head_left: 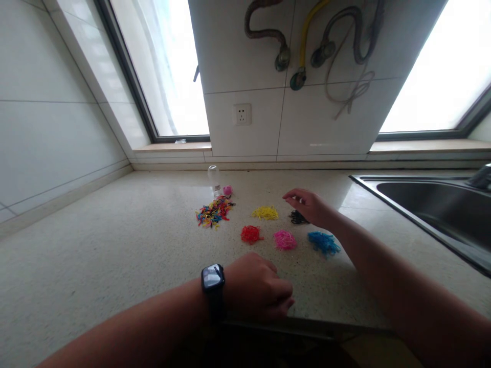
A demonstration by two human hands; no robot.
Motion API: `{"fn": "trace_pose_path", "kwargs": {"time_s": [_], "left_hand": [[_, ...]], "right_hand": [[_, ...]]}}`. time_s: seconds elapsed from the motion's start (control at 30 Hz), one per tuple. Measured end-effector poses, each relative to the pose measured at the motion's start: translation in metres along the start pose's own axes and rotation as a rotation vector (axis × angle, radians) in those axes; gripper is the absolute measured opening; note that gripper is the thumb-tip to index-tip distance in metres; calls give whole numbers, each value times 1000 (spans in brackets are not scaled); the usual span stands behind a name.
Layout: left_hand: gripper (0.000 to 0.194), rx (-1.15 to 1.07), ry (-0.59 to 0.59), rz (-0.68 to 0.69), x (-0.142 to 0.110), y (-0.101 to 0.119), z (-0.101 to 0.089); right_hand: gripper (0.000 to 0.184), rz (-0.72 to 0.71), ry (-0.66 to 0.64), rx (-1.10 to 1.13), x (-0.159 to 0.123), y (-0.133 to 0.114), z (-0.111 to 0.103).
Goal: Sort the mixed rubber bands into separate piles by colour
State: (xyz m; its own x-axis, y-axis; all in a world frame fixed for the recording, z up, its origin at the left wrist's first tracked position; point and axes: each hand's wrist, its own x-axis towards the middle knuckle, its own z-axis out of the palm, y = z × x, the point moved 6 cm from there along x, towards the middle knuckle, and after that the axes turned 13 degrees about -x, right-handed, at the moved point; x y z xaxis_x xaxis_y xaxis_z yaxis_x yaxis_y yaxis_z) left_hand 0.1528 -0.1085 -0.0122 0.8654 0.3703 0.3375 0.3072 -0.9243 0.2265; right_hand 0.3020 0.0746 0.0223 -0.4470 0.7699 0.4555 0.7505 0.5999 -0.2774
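Black pile (297, 218) part-hidden by right grip (311, 206) | state unclear | left grip (256, 284) curled closed

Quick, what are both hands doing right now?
Left hand: curled loosely closed; can't see whether anything's inside.
Right hand: partly open, fingers bent, by the small pile of thin black bands; can't tell if it's holding one.

A pale counter (126, 235) bears 6 piles (284, 239) and 1 clear container (214, 179).

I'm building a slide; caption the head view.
Right hand by a black pile, left hand curled; single-colour piles and a mixed heap on a counter.
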Motion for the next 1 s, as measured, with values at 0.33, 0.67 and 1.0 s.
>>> {"fn": "trace_pose_path", "kwargs": {"time_s": [0.33,0.67,1.0], "left_hand": [[28,13,-10,27,1,1,1],[27,7,-22,42,3,0,1],[27,0,-28,28,2,1,-1]], "right_hand": [[35,-522,-322,-73,21,-124,57],[33,-648,-348,-205,34,-148,94],[29,-627,-283,-9,27,-145,79]]}}
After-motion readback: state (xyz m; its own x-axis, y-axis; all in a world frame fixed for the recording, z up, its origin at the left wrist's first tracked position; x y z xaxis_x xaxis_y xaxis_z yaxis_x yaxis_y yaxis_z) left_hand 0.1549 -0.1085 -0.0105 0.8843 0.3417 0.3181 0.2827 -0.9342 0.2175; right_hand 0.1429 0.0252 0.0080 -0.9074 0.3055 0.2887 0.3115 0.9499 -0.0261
